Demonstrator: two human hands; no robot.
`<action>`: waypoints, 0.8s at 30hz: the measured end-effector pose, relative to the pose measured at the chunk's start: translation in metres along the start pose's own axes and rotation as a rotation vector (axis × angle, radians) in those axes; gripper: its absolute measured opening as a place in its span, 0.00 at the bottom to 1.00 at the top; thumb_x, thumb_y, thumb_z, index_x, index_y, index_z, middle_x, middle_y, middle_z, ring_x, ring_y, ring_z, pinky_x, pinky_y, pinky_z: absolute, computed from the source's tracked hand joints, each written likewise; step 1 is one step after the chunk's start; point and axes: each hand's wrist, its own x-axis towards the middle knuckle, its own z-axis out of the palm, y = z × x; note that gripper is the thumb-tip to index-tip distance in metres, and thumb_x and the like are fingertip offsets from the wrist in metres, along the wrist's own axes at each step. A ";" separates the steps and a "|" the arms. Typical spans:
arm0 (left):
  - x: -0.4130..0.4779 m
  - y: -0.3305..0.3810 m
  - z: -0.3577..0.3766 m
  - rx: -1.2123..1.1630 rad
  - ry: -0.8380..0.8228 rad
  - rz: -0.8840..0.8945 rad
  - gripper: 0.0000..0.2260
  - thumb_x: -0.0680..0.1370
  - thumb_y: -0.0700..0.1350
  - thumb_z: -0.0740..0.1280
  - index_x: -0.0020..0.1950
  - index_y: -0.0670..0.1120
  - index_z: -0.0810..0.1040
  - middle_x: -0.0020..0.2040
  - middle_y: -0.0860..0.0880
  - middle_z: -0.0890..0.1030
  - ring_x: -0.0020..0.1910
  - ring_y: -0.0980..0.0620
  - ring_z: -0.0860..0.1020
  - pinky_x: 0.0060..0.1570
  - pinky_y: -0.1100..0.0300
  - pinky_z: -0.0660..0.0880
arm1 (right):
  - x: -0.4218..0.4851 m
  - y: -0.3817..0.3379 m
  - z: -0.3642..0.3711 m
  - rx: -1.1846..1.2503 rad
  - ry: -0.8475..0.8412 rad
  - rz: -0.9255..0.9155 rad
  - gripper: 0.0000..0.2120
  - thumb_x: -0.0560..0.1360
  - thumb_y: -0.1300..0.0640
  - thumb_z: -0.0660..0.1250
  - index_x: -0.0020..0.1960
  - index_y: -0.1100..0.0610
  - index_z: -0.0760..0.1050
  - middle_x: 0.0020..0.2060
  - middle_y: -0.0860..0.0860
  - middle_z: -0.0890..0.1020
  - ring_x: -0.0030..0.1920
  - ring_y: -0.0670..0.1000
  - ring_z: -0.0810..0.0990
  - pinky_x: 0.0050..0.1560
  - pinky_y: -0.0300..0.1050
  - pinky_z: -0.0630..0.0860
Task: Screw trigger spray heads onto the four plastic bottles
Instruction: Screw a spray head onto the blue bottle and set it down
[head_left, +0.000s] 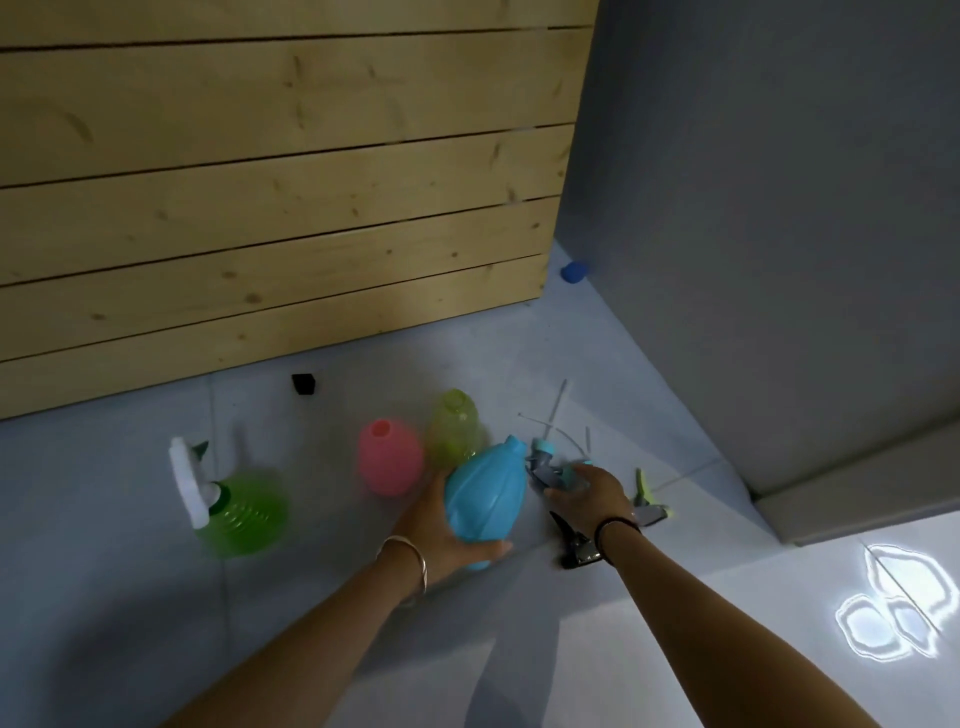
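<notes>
My left hand (441, 530) grips a blue plastic bottle (485, 496), tilted with its open neck pointing up and away. My right hand (592, 493) closes on a grey and light-blue trigger spray head (545, 467) just right of that neck. A pink bottle (389, 457) and a yellow-green bottle (456, 423) stand open-necked behind. At the left a green bottle (244, 512) carries a white trigger head (187, 480). A green and grey spray head (649, 504) and a black one (576, 543) lie on the floor near my right wrist.
The floor is pale grey tile (130, 597). A wooden plank wall (260, 182) rises behind the bottles and a grey wall (779, 208) stands at the right. A small black block (304, 384) and a blue object (574, 272) lie by the walls. Thin dip tubes (556, 410) lie behind the heads.
</notes>
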 end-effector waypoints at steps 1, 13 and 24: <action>0.002 0.001 0.002 -0.011 0.000 0.000 0.42 0.50 0.61 0.80 0.59 0.63 0.65 0.58 0.60 0.76 0.57 0.58 0.77 0.57 0.58 0.77 | 0.004 0.000 0.002 -0.057 0.009 -0.024 0.22 0.67 0.37 0.66 0.54 0.50 0.77 0.54 0.52 0.81 0.51 0.54 0.78 0.49 0.46 0.75; 0.019 0.026 0.001 -0.123 -0.036 0.002 0.35 0.52 0.58 0.79 0.54 0.63 0.66 0.56 0.59 0.76 0.54 0.60 0.77 0.47 0.65 0.78 | 0.019 0.001 0.022 -0.445 0.147 -0.135 0.21 0.72 0.46 0.65 0.64 0.49 0.72 0.59 0.52 0.70 0.61 0.55 0.67 0.64 0.46 0.63; -0.001 0.094 -0.062 -0.087 -0.005 0.095 0.38 0.60 0.48 0.81 0.61 0.57 0.60 0.54 0.60 0.73 0.50 0.63 0.75 0.33 0.74 0.74 | -0.016 -0.057 -0.099 0.227 0.148 -0.185 0.16 0.76 0.51 0.64 0.60 0.59 0.70 0.55 0.61 0.80 0.49 0.59 0.78 0.47 0.47 0.74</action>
